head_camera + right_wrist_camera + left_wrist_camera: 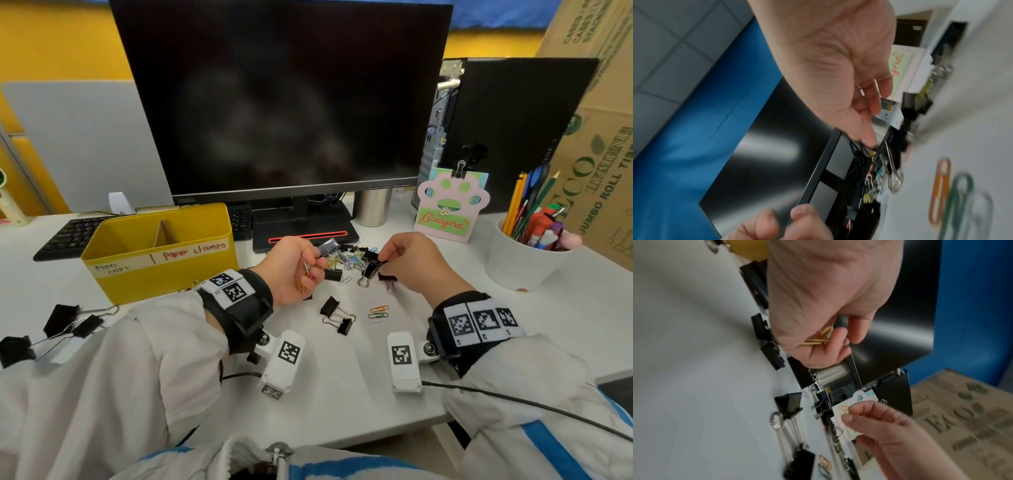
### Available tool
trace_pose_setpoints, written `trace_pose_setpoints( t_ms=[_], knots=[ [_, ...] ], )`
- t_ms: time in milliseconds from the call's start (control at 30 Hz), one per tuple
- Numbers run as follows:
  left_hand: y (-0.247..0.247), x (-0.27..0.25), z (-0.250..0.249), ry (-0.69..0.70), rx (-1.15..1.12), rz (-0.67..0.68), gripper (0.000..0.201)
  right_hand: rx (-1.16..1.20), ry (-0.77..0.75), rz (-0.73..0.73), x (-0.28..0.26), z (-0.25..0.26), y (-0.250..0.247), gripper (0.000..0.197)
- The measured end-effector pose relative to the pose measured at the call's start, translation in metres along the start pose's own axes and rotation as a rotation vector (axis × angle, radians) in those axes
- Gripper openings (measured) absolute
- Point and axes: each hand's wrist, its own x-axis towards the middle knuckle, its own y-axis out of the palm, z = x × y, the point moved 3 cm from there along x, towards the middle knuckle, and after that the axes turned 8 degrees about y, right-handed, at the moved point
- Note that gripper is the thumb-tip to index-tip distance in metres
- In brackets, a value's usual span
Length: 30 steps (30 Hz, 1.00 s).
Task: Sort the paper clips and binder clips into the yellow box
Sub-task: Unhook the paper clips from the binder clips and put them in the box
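Head view: two hands work over a clip pile on a white desk [376, 394].

Left hand [298, 270], fingers curled, holds gold paper clips [303, 284] whose long axes run up and down. Right hand [414, 260] pinches a black binder clip [371, 263], wire handles pointing down toward the person. Yellow box [161, 253] stands left of the pile, its long side facing the person.

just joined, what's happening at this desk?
A person is sorting clips on a white desk. The left hand holds a few gold paper clips in its curled fingers. The right hand pinches a black binder clip at the mixed pile in front of the monitor. The yellow box, with its two labelled compartments, looks empty. More binder clips and three coloured paper clips lie loose on the desk.
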Motion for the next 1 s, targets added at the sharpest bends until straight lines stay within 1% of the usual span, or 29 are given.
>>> trace_pose_setpoints(
  t_ms=[33, 67, 100, 133, 167, 233, 267, 300, 367, 433, 533, 600, 633, 700, 733, 767, 800, 833, 867, 900, 933, 1000],
  knots=[
    [0.003, 0.003, 0.001, -0.005, 0.095, -0.005, 0.016, -0.026, -0.03, 0.039, -0.003, 0.003, -0.004, 0.024],
    [0.006, 0.006, 0.002, 0.003, 0.228, -0.021, 0.013, -0.061, -0.06, 0.114, -0.007, 0.006, -0.006, 0.02],
    [0.009, 0.009, 0.003, 0.028, 0.414, -0.05, 0.021, -0.101, -0.073, 0.216, -0.012, 0.009, -0.006, 0.018],
    [0.012, 0.011, 0.002, 0.075, 0.636, -0.069, 0.036, -0.146, -0.066, 0.322, -0.016, 0.009, -0.005, 0.02],
    [0.017, 0.013, 0.001, 0.143, 0.877, -0.055, 0.044, -0.201, -0.049, 0.406, -0.019, 0.007, -0.002, 0.025],
    [0.028, 0.018, 0.003, 0.271, 1.291, 0.028, 0.039, -0.301, -0.036, 0.475, -0.022, 0.004, 0.004, 0.035],
    [0.031, 0.02, 0.005, 0.3, 1.435, 0.043, 0.039, -0.324, -0.045, 0.485, -0.022, 0.004, 0.006, 0.037],
    [0.033, 0.021, 0.006, 0.309, 1.537, 0.046, 0.041, -0.329, -0.054, 0.495, -0.023, 0.004, 0.008, 0.038],
    [0.034, 0.028, 0.006, 0.327, 1.659, 0.037, 0.042, -0.315, -0.062, 0.515, -0.024, 0.006, 0.011, 0.033],
    [0.034, 0.035, 0.005, 0.335, 1.7, -0.014, 0.038, -0.294, -0.061, 0.523, -0.025, 0.008, 0.012, 0.026],
    [0.034, 0.043, 0.006, 0.28, 1.724, -0.072, 0.038, -0.274, -0.099, 0.497, -0.026, 0.012, 0.014, 0.021],
    [0.032, 0.046, 0.007, 0.234, 1.68, -0.101, 0.036, -0.275, -0.13, 0.471, -0.027, 0.014, 0.016, 0.021],
    [0.032, 0.044, 0.006, 0.216, 1.612, -0.111, 0.034, -0.292, -0.143, 0.444, -0.027, 0.014, 0.017, 0.022],
    [0.032, 0.037, 0.008, 0.181, 1.389, -0.109, 0.027, -0.329, -0.164, 0.372, -0.025, 0.013, 0.019, 0.022],
    [0.032, 0.032, 0.009, 0.14, 1.179, -0.081, 0.016, -0.319, -0.172, 0.332, -0.024, 0.015, 0.02, 0.021],
    [0.029, 0.027, 0.01, 0.102, 0.9, -0.072, 0.016, -0.258, -0.171, 0.286, -0.022, 0.016, 0.021, 0.02],
    [0.027, 0.023, 0.011, 0.03, 0.616, -0.069, 0.023, -0.138, -0.162, 0.235, -0.02, 0.018, 0.021, 0.018],
    [0.023, 0.018, 0.012, -0.053, 0.301, -0.077, 0.025, 0.024, -0.151, 0.185, -0.019, 0.021, 0.02, 0.017],
    [0.019, 0.016, 0.014, -0.1, 0.086, -0.068, 0.024, 0.193, -0.149, 0.146, -0.019, 0.024, 0.019, 0.018],
    [0.017, 0.011, 0.015, -0.124, -0.062, -0.073, 0.025, 0.335, -0.169, 0.123, -0.02, 0.029, 0.019, 0.02],
    [0.015, 0.009, 0.016, -0.125, -0.132, -0.069, 0.028, 0.431, -0.203, 0.124, -0.021, 0.034, 0.02, 0.021],
    [0.016, 0.002, 0.015, -0.102, -0.186, -0.064, 0.035, 0.526, -0.269, 0.183, -0.026, 0.043, 0.026, 0.02]
  ],
)
